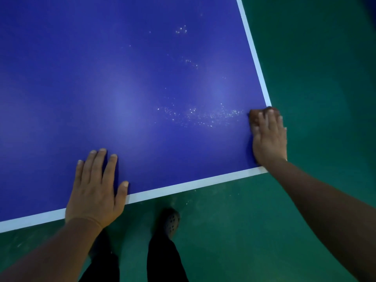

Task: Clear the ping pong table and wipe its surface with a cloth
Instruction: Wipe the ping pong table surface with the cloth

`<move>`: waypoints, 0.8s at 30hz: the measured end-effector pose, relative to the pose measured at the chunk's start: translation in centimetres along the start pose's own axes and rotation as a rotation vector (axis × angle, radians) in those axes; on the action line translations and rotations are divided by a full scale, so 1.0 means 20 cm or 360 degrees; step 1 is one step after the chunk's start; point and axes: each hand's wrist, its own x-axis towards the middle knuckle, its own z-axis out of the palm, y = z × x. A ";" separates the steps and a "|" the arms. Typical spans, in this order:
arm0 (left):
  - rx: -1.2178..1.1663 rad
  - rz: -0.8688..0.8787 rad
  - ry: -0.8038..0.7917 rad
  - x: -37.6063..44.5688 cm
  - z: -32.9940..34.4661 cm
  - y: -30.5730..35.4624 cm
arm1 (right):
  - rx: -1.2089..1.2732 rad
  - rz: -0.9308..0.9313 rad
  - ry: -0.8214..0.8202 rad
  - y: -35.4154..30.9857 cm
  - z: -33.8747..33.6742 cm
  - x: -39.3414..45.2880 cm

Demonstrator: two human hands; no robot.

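The blue ping pong table with white edge lines fills most of the view, its near right corner in front of me. My left hand lies flat on the near edge, fingers spread, holding nothing. At the right edge my right hand presses down on a dark brownish cloth, of which only a bit shows under the fingertips. A trail of small white specks or droplets spreads over the blue surface just left of the cloth, with fainter patches farther up the table.
Green floor surrounds the table on the right and near side, dusty below the near edge. My dark trouser legs and a perforated clog shoe stand beneath the table's near edge.
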 end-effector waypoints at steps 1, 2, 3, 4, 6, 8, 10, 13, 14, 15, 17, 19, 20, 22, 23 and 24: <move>-0.0004 -0.0002 -0.0004 0.00 0.00 0.00 | 0.0046 0.0120 0.0015 0.02 -0.01 0.03; -0.0014 -0.0005 -0.0010 0.00 0.00 0.00 | 0.0081 0.0217 0.0041 0.02 0.00 0.01; -0.0025 -0.0007 -0.0010 0.00 0.00 0.00 | 0.0102 0.0295 0.0073 0.02 0.00 -0.04; -0.0030 -0.0009 -0.0010 0.00 0.00 0.00 | 0.0119 0.0361 0.0092 0.02 0.02 -0.11; -0.0017 -0.0011 -0.0022 0.01 0.00 -0.01 | 0.0132 0.0419 0.0078 0.01 0.05 -0.26; 0.0008 0.0000 -0.0044 0.01 0.01 -0.01 | 0.0099 0.0322 0.0051 -0.03 0.09 -0.38; 0.0026 0.0011 -0.0063 0.01 0.01 -0.01 | 0.0014 0.0024 0.0020 -0.14 0.13 -0.47; 0.0012 0.0024 -0.0045 0.00 0.01 -0.02 | -0.0211 -0.0555 -0.0007 -0.42 0.18 -0.55; -0.0004 0.0026 -0.0024 0.00 0.01 -0.02 | -0.0268 -0.0736 -0.0017 -0.53 0.20 -0.57; -0.0025 0.0020 0.0003 0.00 0.01 -0.02 | -0.0294 -0.0906 -0.0043 -0.64 0.20 -0.58; -0.0093 -0.0020 0.0070 -0.01 0.01 -0.03 | -0.0271 -0.1228 -0.0120 -0.86 0.23 -0.60; -0.0172 -0.0061 0.0140 -0.02 0.01 -0.03 | -0.0255 -0.1486 -0.0174 -1.10 0.25 -0.61; -0.0211 -0.0077 0.0169 -0.02 0.01 -0.03 | -0.0261 -0.1577 -0.0191 -1.23 0.25 -0.60; -0.0251 -0.0087 0.0220 -0.01 0.01 -0.03 | -0.0293 -0.1647 -0.0213 -1.43 0.24 -0.52; -0.0241 -0.0081 0.0234 -0.01 0.01 -0.03 | -0.0300 -0.1631 -0.0246 -1.49 0.24 -0.46; -0.0225 -0.0076 0.0241 -0.01 0.02 -0.03 | -0.0305 -0.1585 -0.0267 -1.52 0.23 -0.39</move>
